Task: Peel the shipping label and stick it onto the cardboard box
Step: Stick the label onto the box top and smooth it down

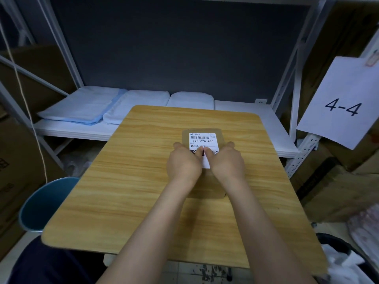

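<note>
We found the flat brown cardboard box (pixel 205 181) lying near the middle of the light wood-grain worktop (pixel 127 181), with the white printed shipping label (pixel 203 141) lying on its top face. The far half of the label, with its barcode and code line, appeared flat against the box; its near half was mostly hidden under the hands, apart from a white strip between them.

Both hands lay palm-down on the box. The left hand (pixel 183 163) and the right hand (pixel 226 162) met at the middle of the label, their fingers (pixel 198 153) spread flat and pressing down rather than gripping anything. We could not tell whether the near edge was fully bonded.

We judged the step in hand to be the smoothing of the label, with peeling and placing already done. To do it well, we advised:

- Press from the centre line outward, each hand sweeping towards its own side, so that trapped air escapes at the edges.
- Keep the pads flat; a fingernail could crease the barcode.
- Hold the box against the worktop so that it does not slide.
- Finish by running along all four edges and corners, where lifting usually starts.
</note>
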